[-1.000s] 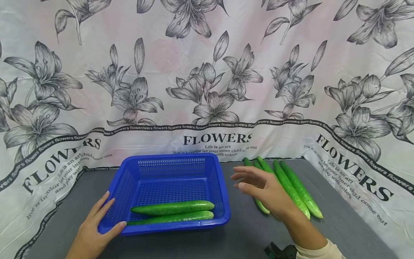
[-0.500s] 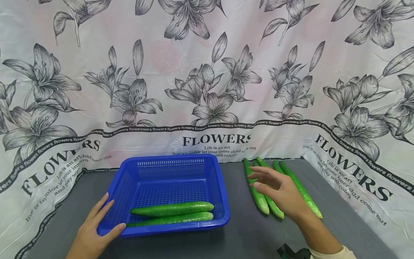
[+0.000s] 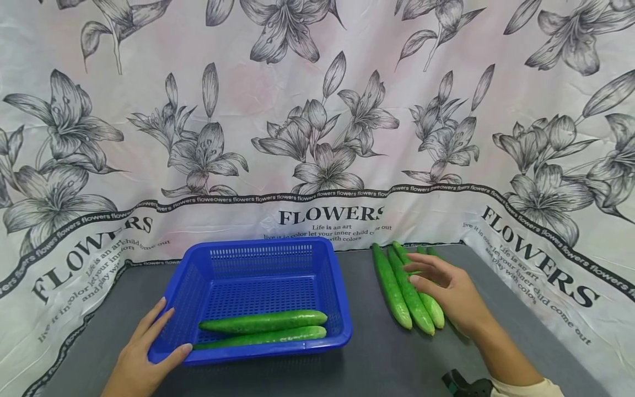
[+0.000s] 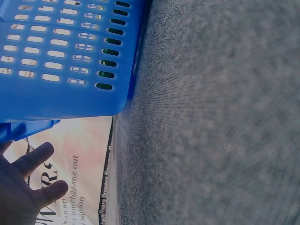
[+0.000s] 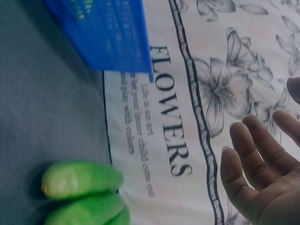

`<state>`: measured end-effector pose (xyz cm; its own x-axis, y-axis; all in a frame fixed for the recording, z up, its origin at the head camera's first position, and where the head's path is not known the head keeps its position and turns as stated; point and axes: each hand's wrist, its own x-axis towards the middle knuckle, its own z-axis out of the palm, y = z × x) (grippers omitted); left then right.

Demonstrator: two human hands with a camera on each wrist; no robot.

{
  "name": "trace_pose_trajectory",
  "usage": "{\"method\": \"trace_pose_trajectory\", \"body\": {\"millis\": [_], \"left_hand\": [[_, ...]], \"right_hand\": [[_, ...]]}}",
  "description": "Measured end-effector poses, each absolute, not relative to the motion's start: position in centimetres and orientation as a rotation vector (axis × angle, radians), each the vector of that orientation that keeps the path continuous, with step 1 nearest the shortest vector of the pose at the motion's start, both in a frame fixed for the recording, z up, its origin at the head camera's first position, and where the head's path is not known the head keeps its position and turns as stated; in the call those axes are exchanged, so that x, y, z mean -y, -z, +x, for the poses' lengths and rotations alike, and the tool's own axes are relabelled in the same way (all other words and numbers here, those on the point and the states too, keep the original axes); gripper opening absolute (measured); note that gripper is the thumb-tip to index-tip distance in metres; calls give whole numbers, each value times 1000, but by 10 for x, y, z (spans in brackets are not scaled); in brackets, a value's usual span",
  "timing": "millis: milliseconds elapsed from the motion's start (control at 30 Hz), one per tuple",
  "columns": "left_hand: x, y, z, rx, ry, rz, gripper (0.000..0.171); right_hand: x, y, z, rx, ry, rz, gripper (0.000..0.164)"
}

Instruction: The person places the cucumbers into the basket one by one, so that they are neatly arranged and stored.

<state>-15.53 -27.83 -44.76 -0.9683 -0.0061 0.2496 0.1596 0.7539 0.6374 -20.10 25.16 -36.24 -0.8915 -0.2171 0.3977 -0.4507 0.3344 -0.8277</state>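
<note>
My left hand (image 3: 140, 350) rests on the near left corner of a blue plastic basket (image 3: 263, 351), its fingers straight along the rim. In the left wrist view, fingers (image 4: 40, 157) extend below the basket's slotted wall (image 4: 56, 101). Inside the basket, two cucumbers (image 3: 268, 321) lie side by side along the near wall. My right hand (image 3: 448, 289) hovers over a group of several cucumbers (image 3: 392, 286) on the right, holding nothing, and partly hides those on the far right. The right wrist view shows its fingers relaxed and apart from the cucumbers (image 5: 79, 180).
A grey tabletop (image 3: 369, 364) lies under everything. White cloth (image 3: 322, 138) printed with flowers and lettering hangs behind and along both sides. A dark strap-like device (image 3: 466, 384) sits by the right wrist, next to a cream sleeve (image 3: 528, 387).
My right hand has moved rightward across the cucumbers, uncovering those on the left of the group and covering those farther right. The left hand and basket stay in place.
</note>
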Motion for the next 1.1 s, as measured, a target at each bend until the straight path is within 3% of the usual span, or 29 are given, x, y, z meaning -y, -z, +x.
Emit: {"method": "trace_pose_trajectory", "body": {"millis": [1100], "left_hand": [[279, 447, -155, 2740, 1017, -109, 79]], "right_hand": [[-331, 383, -231, 2623, -1389, 257, 55]]}}
